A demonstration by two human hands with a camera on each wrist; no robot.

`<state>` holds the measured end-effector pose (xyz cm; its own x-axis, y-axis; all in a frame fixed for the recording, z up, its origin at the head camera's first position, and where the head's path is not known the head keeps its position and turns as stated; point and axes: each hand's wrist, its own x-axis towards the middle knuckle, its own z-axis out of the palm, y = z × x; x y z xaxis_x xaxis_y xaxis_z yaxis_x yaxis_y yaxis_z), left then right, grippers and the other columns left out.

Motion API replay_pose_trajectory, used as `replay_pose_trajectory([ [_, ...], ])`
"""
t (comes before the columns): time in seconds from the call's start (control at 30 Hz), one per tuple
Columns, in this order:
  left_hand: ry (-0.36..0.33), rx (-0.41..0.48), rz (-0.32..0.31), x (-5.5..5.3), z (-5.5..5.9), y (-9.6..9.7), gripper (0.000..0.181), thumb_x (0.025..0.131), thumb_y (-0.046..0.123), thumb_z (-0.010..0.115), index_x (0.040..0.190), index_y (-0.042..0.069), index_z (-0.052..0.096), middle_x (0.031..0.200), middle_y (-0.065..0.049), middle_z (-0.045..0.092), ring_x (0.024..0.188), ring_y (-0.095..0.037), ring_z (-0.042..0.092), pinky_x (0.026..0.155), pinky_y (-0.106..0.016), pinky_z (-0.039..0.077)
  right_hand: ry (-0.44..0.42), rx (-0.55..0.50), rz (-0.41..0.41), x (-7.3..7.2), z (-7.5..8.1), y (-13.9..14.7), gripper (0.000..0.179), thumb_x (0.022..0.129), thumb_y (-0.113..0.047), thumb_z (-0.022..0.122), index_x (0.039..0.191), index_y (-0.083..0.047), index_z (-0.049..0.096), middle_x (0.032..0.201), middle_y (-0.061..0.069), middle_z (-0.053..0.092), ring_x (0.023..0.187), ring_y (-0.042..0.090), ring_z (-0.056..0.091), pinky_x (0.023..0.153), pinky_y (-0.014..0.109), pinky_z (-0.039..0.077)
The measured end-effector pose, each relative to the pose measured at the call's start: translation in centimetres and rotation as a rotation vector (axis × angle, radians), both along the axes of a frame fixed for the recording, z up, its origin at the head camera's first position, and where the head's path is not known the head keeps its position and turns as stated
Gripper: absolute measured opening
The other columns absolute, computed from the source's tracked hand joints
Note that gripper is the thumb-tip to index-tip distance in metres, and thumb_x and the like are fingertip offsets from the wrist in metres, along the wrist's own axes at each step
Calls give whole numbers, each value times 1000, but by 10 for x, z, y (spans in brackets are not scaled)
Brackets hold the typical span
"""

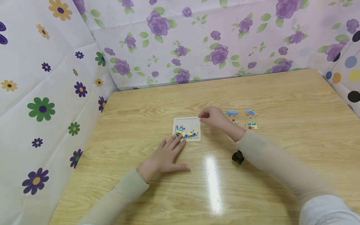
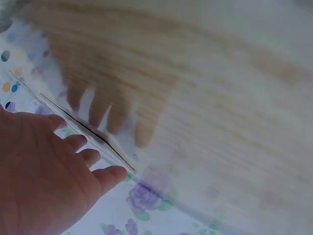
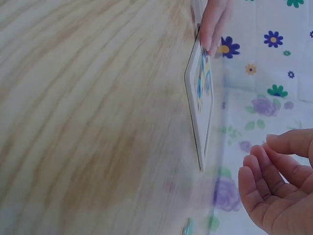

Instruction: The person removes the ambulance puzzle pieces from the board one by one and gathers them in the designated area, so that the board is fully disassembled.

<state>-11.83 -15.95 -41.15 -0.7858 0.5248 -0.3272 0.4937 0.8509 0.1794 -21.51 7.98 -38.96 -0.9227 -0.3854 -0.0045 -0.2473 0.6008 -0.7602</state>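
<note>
Head view, left to right. At far left hangs a white cloth [image 1: 42,137] printed with daisy-like flowers, beside the wood-grained tabletop [image 1: 118,125]. The left hand [image 1: 168,158] lies palm down, its fingers straight and spread, the thumb held away to the side; fingertips overlap the lower left corner of a square, pale-framed puzzle tray [image 1: 173,123]. Within the tray, fitted picture pieces [image 1: 186,132] occupy the lower part and show a yellow vehicle with a face at its left end; the upper part is bare backing. Behind, a second cloth [image 1: 157,23] bears purple roses and green leaves. At the tray's upper right corner is the right hand [image 1: 215,118], its thumb and forefinger brought together; whether anything thin lies between them cannot be told. In the right wrist view the other fingers of this hand are curled loosely inward. Just below the right forearm is a small black object [image 1: 238,157]. Beyond the right hand, well apart from the tray, lie loose pieces: a blue one [image 1: 232,112], one partly hidden by the wrist [image 1: 235,122], a blue-and-brown one [image 1: 249,112] and a yellow one [image 1: 251,125]. At far right, a dotted cloth [image 1: 344,73] borders the tabletop.
</note>
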Motion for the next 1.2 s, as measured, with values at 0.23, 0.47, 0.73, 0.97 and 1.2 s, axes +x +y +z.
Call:
replay_pose_trajectory([
  [0.23,-11,10,45,6,-1,3,98,83,72,49,154,18,11,161,-6,1,148,-27,2,116,-57,10,12,-4,45,1,-1,-24,19,90,-8,61,104,3,67,97,15,68,88,25,63,77,34,53],
  [0.47,5,-37,58,7,0,6,101,81,77,46,154,18,10,161,-5,2,148,-26,3,117,-55,6,6,22,92,-1,-9,-41,19,90,-8,61,105,1,67,100,13,68,91,23,63,81,33,53],
  [0.73,-19,-7,72,8,5,11,101,80,74,51,154,17,14,161,-7,5,148,-29,6,117,-55,9,-21,33,135,-2,-15,-55,23,89,-3,59,110,3,65,109,16,67,99,27,65,84,34,54],
  [0.97,-10,1,80,8,2,11,101,80,74,51,154,16,14,161,-7,6,148,-29,7,117,-54,10,-37,71,167,0,-21,-66,28,90,-3,57,117,5,62,117,19,64,106,29,63,91,35,52],
  [1.2,-6,-4,80,7,1,11,101,80,76,49,154,17,14,161,-6,6,148,-28,8,118,-53,5,-63,78,167,0,-20,-72,28,90,-2,57,117,5,62,116,18,65,109,29,62,92,36,51],
])
